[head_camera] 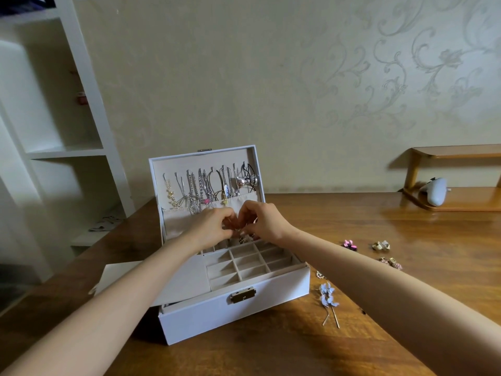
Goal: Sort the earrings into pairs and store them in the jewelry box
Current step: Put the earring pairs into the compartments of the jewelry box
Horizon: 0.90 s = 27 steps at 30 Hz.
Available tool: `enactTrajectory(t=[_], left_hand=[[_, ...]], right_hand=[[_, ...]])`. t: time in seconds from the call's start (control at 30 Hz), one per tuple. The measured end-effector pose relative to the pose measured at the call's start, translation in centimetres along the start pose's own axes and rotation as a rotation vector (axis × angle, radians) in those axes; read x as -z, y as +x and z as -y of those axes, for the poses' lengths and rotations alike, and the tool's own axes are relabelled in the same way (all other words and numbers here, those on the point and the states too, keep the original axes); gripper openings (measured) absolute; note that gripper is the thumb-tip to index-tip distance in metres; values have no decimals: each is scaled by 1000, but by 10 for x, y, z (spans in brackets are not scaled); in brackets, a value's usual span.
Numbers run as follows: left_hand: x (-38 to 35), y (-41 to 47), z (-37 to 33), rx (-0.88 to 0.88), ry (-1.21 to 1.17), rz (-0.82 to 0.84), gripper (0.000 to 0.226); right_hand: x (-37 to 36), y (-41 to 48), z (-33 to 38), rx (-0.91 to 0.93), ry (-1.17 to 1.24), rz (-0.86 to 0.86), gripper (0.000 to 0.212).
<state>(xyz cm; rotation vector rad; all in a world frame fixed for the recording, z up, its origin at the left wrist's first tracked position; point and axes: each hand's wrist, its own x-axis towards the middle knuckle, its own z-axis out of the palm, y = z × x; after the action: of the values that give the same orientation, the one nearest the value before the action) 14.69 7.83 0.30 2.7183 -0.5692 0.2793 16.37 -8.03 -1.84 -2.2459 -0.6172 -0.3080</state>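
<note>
The earring [239, 231] in play is a small glint between my fingertips, held just above the back row of compartments [244, 263]. It is too tiny and too covered for me to tell which way it points or how its long axis lies. Both hands are closed narrow on it: the left hand [214, 226] and right hand [264, 222] meet with fingers curled, pinching it from either side, I judge to fit or steady it before dropping it into a cell.

The jewelry box [235, 310] sits with its long axis left to right, slightly skewed, latch facing me. Its lid [206, 158] stands upright at the back, so the necklaces [203, 188] hang clear of the tray.

To the right on the worktop [271, 356] the waiting pieces lie apart: blue flower earrings [328, 295] with stems pointing toward me, then a pink pair [349, 245] and a gold pair [381, 245].
</note>
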Motion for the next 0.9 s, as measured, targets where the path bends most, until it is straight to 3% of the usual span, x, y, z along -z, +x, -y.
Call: enactTrajectory(t=[0.63,0.77,0.9], left_hand=[[0,1,13,33,-8,90,12],[-5,1,10,23,63,110,3],[-5,2,11,2,113,111,11]], right_hand=[[-1,-2,0,-17,97,75,25],[0,-4,0,-29,104,54,26],[4,-5,-2,-42,83,-4,19]])
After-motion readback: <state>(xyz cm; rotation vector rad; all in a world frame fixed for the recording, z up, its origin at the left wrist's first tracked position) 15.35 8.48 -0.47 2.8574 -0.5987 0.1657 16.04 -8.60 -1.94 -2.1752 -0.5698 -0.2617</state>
